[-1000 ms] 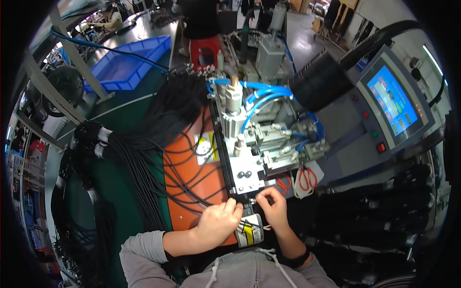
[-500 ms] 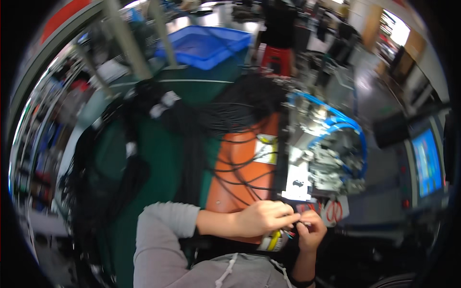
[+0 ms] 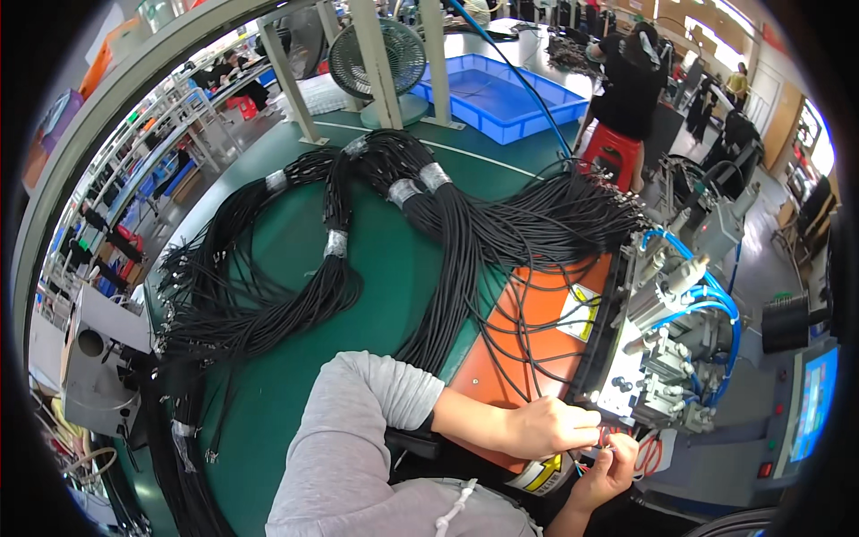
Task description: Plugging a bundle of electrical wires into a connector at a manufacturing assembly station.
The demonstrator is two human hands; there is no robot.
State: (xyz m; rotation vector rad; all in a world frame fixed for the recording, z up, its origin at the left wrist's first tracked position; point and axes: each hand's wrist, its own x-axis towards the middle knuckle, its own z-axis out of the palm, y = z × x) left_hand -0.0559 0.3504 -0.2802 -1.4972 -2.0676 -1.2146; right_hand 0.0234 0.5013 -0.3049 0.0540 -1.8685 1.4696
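Close together at the front right corner of the orange panel (image 3: 528, 313) are my left hand (image 3: 553, 426) and my right hand (image 3: 610, 473). The fingers of both are closed in a pinch, almost touching. Between them is the end of a cable, mostly hidden, with thin coloured wires (image 3: 582, 468) showing just below the left fingers. Several black cables (image 3: 465, 259) run from a large bundle over the panel, some toward my left hand. Just beyond my hands stands a metal machine (image 3: 658, 367) with cylinders and blue air hoses (image 3: 716, 300).
Taped cable bundles (image 3: 313, 304) cover much of the green table (image 3: 295, 376). Farther back are a fan (image 3: 376, 58) and a blue tray (image 3: 506, 98). A screen (image 3: 814, 394) stands at right, with red-handled scissors (image 3: 651, 452) nearer. A person sits on a red stool (image 3: 613, 152).
The view has swung and sharpened, so the table, machine and hands sit farther right in the picture. Both hands remain pinched together by the machine's near end.
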